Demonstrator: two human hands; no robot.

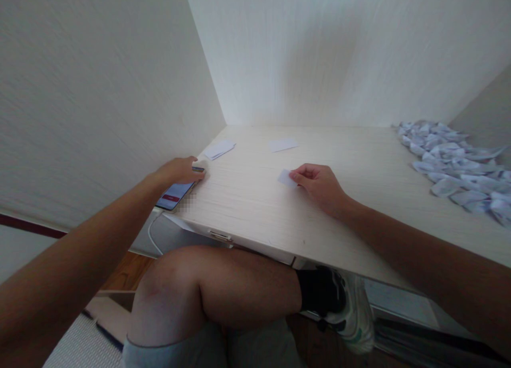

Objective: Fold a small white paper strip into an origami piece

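My right hand (315, 183) is closed over the middle of the desk, a small white slip of paper (286, 178) pinched between thumb and fingertips. Beyond it lies another white slip of paper (284, 144), flat on the desktop. On the left, my left hand (184, 170) reaches over the far end of a phone (172, 197) with a lit screen, its visible thumb and finger apart. Part of the phone is covered by that hand and forearm. A few white paper pieces (219, 149) overlap just past the left hand.
Many folded or twisted white papers (451, 166) are heaped along the right side of the pale desk (247, 198). Walls rise at the left and back. A white cable (150, 232) hangs off the left front edge, and my crossed leg (239, 283) is below the drawer.
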